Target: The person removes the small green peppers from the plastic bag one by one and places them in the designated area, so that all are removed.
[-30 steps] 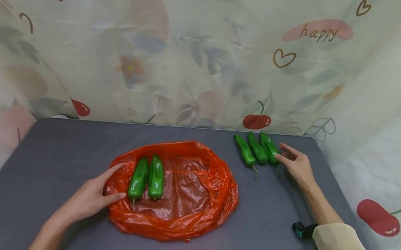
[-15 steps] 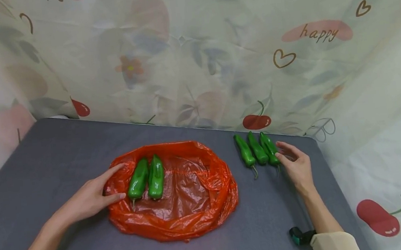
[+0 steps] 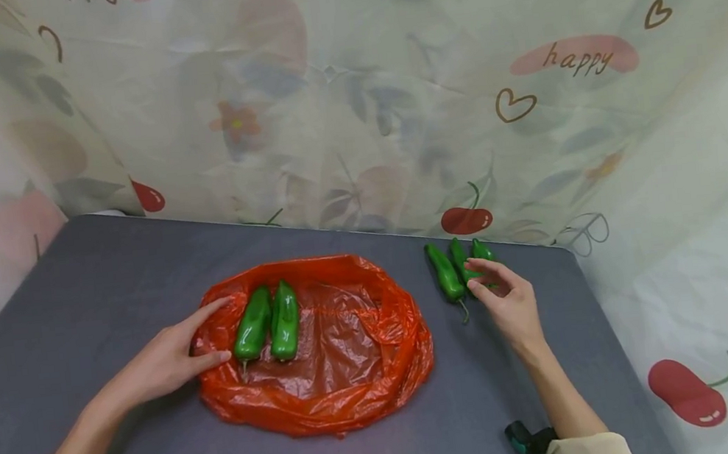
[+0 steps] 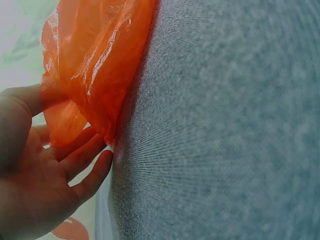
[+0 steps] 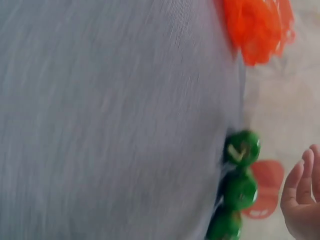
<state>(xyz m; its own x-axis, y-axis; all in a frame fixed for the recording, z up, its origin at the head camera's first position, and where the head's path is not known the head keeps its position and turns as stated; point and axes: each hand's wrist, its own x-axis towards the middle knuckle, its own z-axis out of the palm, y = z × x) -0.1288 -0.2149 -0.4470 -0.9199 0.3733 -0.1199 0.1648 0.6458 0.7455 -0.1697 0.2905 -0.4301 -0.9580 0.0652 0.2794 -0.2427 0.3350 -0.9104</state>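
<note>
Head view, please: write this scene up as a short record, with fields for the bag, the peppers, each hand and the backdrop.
container: red plastic bag, mouth open, on the gray table
inside: two green peppers, side by side
outside: three green peppers in a row, right of the bag
left hand: holds the bag's left rim
right hand: above the row, partly hiding two peppers, holding nothing
backdrop: patterned, printed "happy"

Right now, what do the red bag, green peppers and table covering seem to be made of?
Red bag: likely thin plastic, by its glossy, translucent crinkles. Green peppers: glossy, with bright highlights; could be real or plastic. Table covering: probably woven fabric, matte with fine ribbing.
</note>
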